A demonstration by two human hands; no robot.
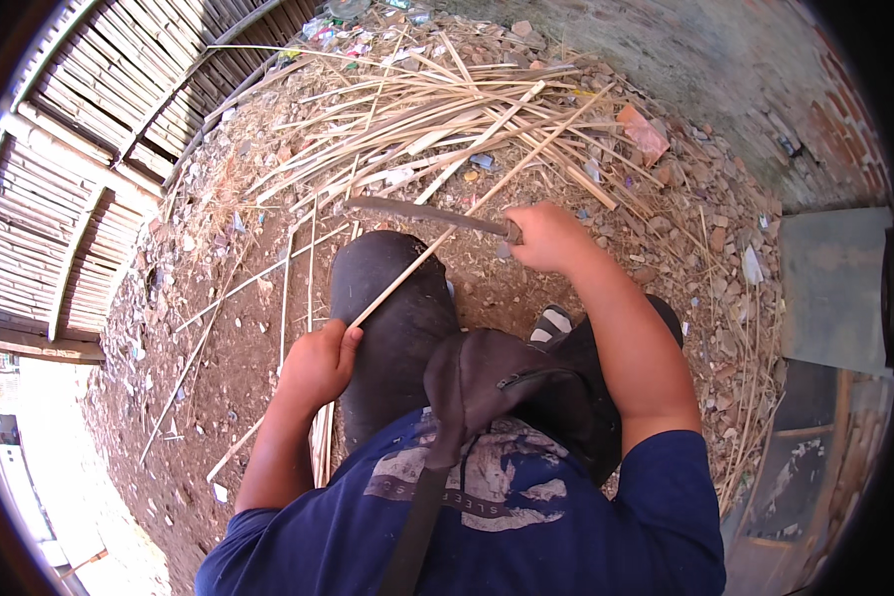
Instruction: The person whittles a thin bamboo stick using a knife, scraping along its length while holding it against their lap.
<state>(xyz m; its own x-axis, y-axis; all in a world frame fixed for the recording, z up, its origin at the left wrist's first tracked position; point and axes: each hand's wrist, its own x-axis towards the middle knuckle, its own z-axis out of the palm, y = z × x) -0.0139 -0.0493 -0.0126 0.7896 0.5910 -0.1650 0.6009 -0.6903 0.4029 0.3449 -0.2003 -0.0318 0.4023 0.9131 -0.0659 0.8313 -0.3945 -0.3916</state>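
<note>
Strip [399, 279] is grasped by left hand [318, 364], near left; knife [422, 212] is clenched in right hand [548, 238], blade seen across strip. Far side: loose sticks [397, 134] are heaped.

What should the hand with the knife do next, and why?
Perhaps the right hand should gently stroke the knife along the pale strip, away from the left hand. The left hand grips the strip beside the left leg, and the knife crosses it farther out, so an outward stroke would probably keep that hand and leg safer.
</note>
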